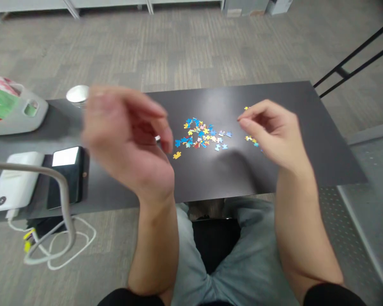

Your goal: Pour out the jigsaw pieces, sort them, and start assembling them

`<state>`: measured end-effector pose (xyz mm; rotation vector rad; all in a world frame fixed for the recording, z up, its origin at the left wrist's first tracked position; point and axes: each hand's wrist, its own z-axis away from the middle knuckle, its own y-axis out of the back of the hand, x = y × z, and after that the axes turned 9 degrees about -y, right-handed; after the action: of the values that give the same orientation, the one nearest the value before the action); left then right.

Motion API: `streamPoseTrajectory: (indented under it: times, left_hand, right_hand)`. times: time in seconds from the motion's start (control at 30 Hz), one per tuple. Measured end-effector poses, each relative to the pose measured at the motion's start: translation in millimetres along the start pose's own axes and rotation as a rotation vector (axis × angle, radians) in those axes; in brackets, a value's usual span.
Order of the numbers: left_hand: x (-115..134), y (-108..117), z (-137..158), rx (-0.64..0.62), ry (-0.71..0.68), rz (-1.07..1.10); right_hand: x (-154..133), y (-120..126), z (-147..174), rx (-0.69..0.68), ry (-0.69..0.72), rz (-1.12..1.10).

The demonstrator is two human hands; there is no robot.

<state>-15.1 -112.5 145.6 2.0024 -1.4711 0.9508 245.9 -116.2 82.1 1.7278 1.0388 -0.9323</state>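
My left hand (pixel 130 140) is raised over the left part of the dark table, blurred. Its fingers curve loosely, standing off from the palm, and I see nothing held in them. A small white spot (pixel 157 138) shows by its fingertips; I cannot tell what it is. At the right, the thumb and index tips of my right hand (pixel 271 131) meet in a pinch; anything between them is too small to make out. Jigsaw puzzle pieces (pixel 199 134) lie in a loose pile between my hands. More puzzle pieces (pixel 251 139) lie partly hidden behind my right hand.
On the left of the table (pixel 322 148) are a white basket (pixel 35 114) with colourful contents, a round white lid (pixel 77 94), a white power bank (pixel 17 178) and a black phone (pixel 67 178). A pale cable (pixel 65 199) loops in front of them.
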Motion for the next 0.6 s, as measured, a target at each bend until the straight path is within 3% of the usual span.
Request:
streamPoseTrajectory:
  times: [0.07,0.23,0.4,0.5,0.6]
  left_hand:
    - [-21.5,-5.9,-3.9,-0.222,0.067,0.171]
    - [-75.6,16.2,3.5,-0.597,0.225,-0.390]
    - [-95.6,49.7,31.5,-0.651,0.460,-0.498]
    - [-99.0,58.6,36.8,-0.741,0.469,-0.525]
    - [-100.4,57.4,33.9,-0.752,0.453,-0.550]
  right_hand:
    - [19.4,-10.4,0.9,-0.110,0.001,0.134]
    - [50.9,-29.9,0.0,-0.142,0.062,0.330]
    - [64.0,-35.4,9.6,-0.164,0.066,0.491]
    - [73.2,-30.5,19.3,-0.184,0.129,0.530]
    - [80.4,-22.3,26.2,-0.187,0.163,0.561]
